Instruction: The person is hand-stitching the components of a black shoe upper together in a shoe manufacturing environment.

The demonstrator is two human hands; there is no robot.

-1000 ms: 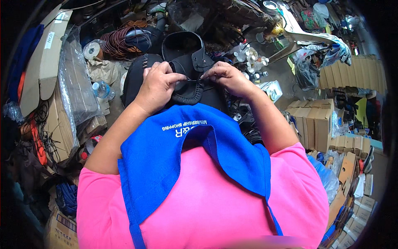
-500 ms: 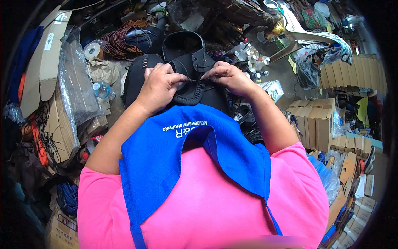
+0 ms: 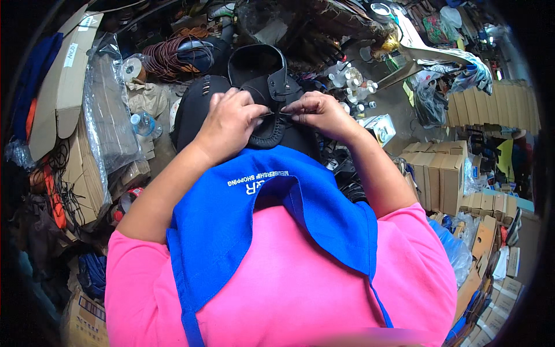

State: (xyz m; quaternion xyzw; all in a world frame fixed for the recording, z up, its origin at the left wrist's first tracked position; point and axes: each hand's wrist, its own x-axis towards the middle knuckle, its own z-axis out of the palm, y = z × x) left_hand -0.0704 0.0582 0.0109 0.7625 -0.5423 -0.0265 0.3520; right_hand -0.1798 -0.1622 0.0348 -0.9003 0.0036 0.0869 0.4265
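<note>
Head view, from the left edge inward: flat cardboard sheets [image 3: 58,87] and a clear plastic bag [image 3: 110,121] lie at the upper left, with a coil of reddish-brown cord [image 3: 167,55] above them. Left of centre, the left hand [image 3: 231,118] is curled nearly closed, fingertips pinched at the stitched rim of a black leather shoe [image 3: 263,87] that sits in the upper middle of the frame, its opening facing up. Just right of it, the right hand [image 3: 318,113] is also closed to a pinch on the same rim, and a thin thread runs between the two hands. Below them a blue apron [image 3: 254,231] covers a pink shirt [image 3: 289,295]. Small white bottles [image 3: 352,87] stand at upper centre-right. Stacked cardboard boxes [image 3: 439,173] fill the right side.
</note>
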